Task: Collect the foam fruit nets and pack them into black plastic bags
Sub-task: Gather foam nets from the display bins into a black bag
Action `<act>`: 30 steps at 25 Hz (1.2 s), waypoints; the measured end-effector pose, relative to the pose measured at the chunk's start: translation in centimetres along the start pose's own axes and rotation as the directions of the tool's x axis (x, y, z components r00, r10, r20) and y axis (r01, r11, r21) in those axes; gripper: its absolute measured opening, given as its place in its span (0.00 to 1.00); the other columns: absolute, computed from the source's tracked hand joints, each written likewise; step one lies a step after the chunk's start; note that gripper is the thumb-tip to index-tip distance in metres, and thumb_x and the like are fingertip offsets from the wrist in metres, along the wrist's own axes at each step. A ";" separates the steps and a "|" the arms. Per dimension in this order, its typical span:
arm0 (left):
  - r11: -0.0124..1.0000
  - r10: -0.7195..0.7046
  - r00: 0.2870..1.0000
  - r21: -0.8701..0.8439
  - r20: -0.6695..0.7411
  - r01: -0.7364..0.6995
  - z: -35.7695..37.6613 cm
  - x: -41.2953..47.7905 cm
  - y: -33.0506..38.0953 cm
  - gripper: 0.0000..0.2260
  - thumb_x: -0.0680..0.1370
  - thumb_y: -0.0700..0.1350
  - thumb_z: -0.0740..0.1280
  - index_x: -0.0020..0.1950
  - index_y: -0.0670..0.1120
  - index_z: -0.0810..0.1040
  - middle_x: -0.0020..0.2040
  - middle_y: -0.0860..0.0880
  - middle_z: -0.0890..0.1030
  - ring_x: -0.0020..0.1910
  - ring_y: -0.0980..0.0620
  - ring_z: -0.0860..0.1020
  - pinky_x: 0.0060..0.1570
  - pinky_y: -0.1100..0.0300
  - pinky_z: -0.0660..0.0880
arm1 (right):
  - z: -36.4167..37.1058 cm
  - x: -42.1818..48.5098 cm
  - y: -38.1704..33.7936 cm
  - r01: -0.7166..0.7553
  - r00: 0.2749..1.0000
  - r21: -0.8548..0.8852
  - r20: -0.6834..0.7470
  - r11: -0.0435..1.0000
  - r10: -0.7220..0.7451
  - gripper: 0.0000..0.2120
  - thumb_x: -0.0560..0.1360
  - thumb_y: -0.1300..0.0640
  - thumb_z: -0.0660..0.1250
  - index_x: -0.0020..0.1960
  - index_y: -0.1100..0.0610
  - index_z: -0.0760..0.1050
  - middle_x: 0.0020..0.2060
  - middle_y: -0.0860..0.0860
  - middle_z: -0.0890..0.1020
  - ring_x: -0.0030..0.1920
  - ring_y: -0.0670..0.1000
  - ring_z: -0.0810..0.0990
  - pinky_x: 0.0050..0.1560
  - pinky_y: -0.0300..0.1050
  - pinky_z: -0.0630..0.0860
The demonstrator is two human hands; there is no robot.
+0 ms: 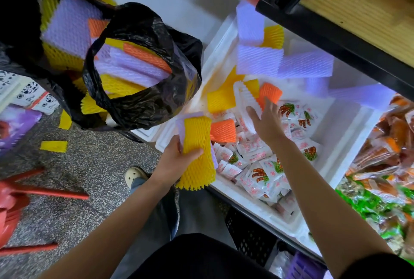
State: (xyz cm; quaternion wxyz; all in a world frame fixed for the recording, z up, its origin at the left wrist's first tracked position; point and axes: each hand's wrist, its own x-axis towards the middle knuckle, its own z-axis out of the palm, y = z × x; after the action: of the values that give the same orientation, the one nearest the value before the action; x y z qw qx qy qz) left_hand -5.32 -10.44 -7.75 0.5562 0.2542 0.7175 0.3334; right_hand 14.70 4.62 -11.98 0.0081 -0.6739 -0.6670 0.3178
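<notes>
Left hand [173,162] grips yellow mesh net [197,151]; right hand [264,121] spread, touching white net [246,97].

Red stool [13,207] cut off; purple nets [284,65] blurred.

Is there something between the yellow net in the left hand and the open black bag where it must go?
Nothing visible. The left hand holds the yellow net just below and right of the black bag, whose mouth stands open toward it.
</notes>
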 end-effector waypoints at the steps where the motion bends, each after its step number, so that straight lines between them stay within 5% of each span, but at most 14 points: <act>1: 1.000 0.003 1.000 0.005 0.004 -0.003 0.1 0.0 0.1 0.18 0.72 0.46 0.72 0.58 0.44 0.72 0.52 0.46 0.80 0.49 0.53 0.79 0.44 0.59 0.75 | 0.4 0.1 0.1 -0.006 1.000 -0.006 -0.008 1.000 0.006 0.38 0.77 0.41 0.58 0.76 0.62 0.46 0.73 0.63 0.54 0.73 0.65 0.53 0.72 0.62 0.56; 4: 1.000 -0.004 1.000 0.003 0.027 0.004 0.4 0.2 0.3 0.23 0.67 0.49 0.71 0.59 0.44 0.72 0.52 0.46 0.80 0.49 0.53 0.79 0.46 0.57 0.76 | 0.7 0.5 0.3 -0.121 0.989 0.160 -0.068 0.980 0.133 0.46 0.74 0.46 0.68 0.75 0.65 0.42 0.73 0.65 0.54 0.73 0.65 0.52 0.72 0.61 0.56; 8: 1.000 -0.014 1.000 0.026 0.021 0.014 1.0 0.3 0.6 0.24 0.66 0.51 0.71 0.58 0.43 0.72 0.53 0.44 0.79 0.50 0.50 0.79 0.47 0.54 0.76 | -0.1 0.9 -0.3 -0.150 0.986 0.328 -0.019 0.933 0.165 0.53 0.66 0.49 0.76 0.75 0.64 0.44 0.66 0.61 0.71 0.65 0.61 0.70 0.62 0.58 0.72; 13: 1.000 0.014 0.997 -0.009 -0.077 -0.014 3.5 0.7 2.9 0.20 0.76 0.46 0.70 0.63 0.41 0.68 0.54 0.45 0.77 0.53 0.47 0.77 0.49 0.54 0.75 | -2.5 -3.3 -2.8 0.023 0.997 0.341 0.066 0.940 -0.049 0.22 0.72 0.51 0.72 0.61 0.59 0.72 0.48 0.49 0.80 0.49 0.51 0.79 0.43 0.38 0.76; 15: 0.998 0.041 0.997 -0.052 -0.059 -0.044 4.6 0.5 4.0 0.26 0.75 0.51 0.69 0.68 0.43 0.65 0.59 0.45 0.77 0.57 0.47 0.77 0.57 0.50 0.74 | -3.3 -6.0 -3.6 0.056 0.977 0.452 0.160 0.890 -0.143 0.13 0.75 0.53 0.68 0.57 0.57 0.74 0.48 0.49 0.80 0.49 0.49 0.79 0.42 0.32 0.74; 19: 0.996 0.077 0.992 -0.047 -0.097 -0.082 5.4 0.0 4.8 0.24 0.75 0.51 0.69 0.65 0.42 0.68 0.57 0.44 0.77 0.55 0.45 0.78 0.56 0.44 0.75 | -5.4 -10.3 -3.9 0.035 0.939 0.664 0.234 0.747 -0.252 0.22 0.78 0.51 0.63 0.70 0.51 0.64 0.60 0.43 0.75 0.59 0.39 0.73 0.52 0.30 0.68; 22: 0.993 0.119 0.988 0.038 -0.098 -0.116 5.5 -0.7 5.5 0.16 0.76 0.48 0.68 0.59 0.45 0.69 0.55 0.45 0.77 0.53 0.45 0.78 0.54 0.46 0.75 | -5.1 -12.9 -3.4 0.161 0.963 0.660 0.059 0.734 -0.264 0.22 0.80 0.53 0.60 0.71 0.54 0.59 0.56 0.36 0.73 0.55 0.29 0.71 0.55 0.29 0.69; 26: 0.960 0.258 0.961 0.140 -0.100 -0.243 5.4 -2.8 7.3 0.11 0.77 0.45 0.68 0.52 0.47 0.66 0.45 0.50 0.74 0.42 0.55 0.75 0.38 0.70 0.71 | -5.3 -14.8 -3.2 0.229 0.971 0.687 -0.213 0.690 -0.109 0.11 0.78 0.56 0.63 0.58 0.51 0.66 0.52 0.43 0.78 0.54 0.45 0.77 0.53 0.44 0.75; 28: 0.945 0.310 0.946 0.142 -0.099 -0.295 5.4 -4.0 8.3 0.10 0.77 0.46 0.67 0.49 0.48 0.66 0.45 0.50 0.73 0.40 0.58 0.73 0.32 0.73 0.68 | -6.1 -15.2 -3.5 0.244 0.957 0.570 -0.274 0.784 -0.098 0.13 0.78 0.54 0.64 0.61 0.50 0.67 0.54 0.43 0.78 0.53 0.46 0.77 0.53 0.47 0.76; 30: 0.955 0.298 0.955 -0.009 0.000 -0.298 5.5 -5.5 9.5 0.06 0.78 0.50 0.64 0.49 0.54 0.66 0.48 0.54 0.73 0.43 0.63 0.74 0.37 0.73 0.69 | -6.6 -16.1 -4.0 0.331 0.922 0.366 -0.322 0.870 -0.215 0.20 0.79 0.48 0.59 0.69 0.54 0.64 0.61 0.49 0.75 0.57 0.50 0.75 0.56 0.52 0.75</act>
State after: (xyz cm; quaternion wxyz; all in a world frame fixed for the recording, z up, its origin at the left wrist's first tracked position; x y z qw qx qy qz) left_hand 1.36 -7.25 2.10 0.5015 0.3571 0.6691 0.4164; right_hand 15.49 -6.73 1.75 0.2866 -0.5916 -0.6663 0.3521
